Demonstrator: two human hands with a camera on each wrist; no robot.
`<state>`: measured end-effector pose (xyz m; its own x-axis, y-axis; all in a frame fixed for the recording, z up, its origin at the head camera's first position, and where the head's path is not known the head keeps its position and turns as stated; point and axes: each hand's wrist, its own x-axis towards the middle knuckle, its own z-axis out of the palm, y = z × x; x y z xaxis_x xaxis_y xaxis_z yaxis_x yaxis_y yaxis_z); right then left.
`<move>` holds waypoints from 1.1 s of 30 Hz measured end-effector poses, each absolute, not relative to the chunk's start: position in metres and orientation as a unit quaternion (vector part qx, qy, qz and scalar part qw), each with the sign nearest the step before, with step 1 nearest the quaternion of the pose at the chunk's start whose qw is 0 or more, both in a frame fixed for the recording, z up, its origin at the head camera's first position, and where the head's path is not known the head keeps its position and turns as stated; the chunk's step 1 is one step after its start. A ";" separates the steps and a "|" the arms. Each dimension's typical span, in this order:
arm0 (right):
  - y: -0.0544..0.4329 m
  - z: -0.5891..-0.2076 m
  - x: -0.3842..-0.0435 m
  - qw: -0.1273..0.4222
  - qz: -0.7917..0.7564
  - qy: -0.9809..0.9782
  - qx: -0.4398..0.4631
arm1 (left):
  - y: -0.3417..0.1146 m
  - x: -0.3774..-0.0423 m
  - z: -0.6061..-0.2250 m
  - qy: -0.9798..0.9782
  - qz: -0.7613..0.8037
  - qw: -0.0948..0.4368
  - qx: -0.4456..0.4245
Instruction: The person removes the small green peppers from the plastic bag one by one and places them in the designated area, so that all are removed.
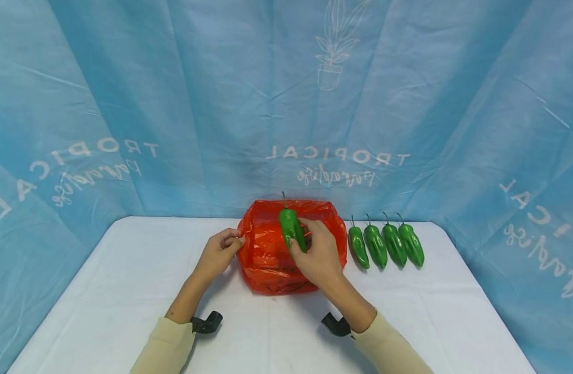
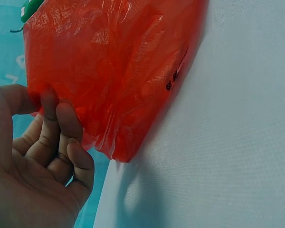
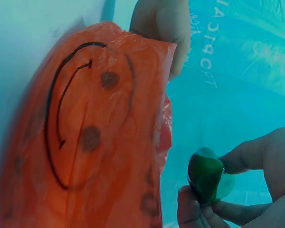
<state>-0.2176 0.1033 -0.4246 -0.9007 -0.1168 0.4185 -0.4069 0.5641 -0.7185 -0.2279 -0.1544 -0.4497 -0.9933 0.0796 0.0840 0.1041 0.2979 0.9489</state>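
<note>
A red plastic bag (image 1: 272,280) stands with its mouth spread wide on the white table. My left hand (image 1: 219,252) pinches the bag's left rim between thumb and fingertips, the other fingers loosely curled, as the left wrist view shows. Over the mouth of the bag, my right hand (image 1: 318,254) holds a green chili pepper (image 1: 290,226), its stem pointing up and away. In the right wrist view the pepper (image 3: 205,175) is seen end-on between thumb and fingers, beside the bag (image 3: 104,156), whose side bears a black smiley drawing.
Several more green peppers (image 1: 374,246) lie in a row to the right of the bag, stems toward the back. A white cloth (image 1: 141,291) covers the table. Blue printed curtains (image 1: 221,104) hang behind and at both sides.
</note>
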 end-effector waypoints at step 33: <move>0.209 -0.427 -0.198 0.259 0.370 -0.888 0.091 | -0.154 -0.226 -0.447 -0.806 -0.588 0.011 -0.065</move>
<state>-0.1978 0.2091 -0.4274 -0.8498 0.0301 0.5262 -0.3526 0.7096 -0.6100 -0.2256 -0.1539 -0.4474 -0.9914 0.0914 0.0940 0.1174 0.2999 0.9467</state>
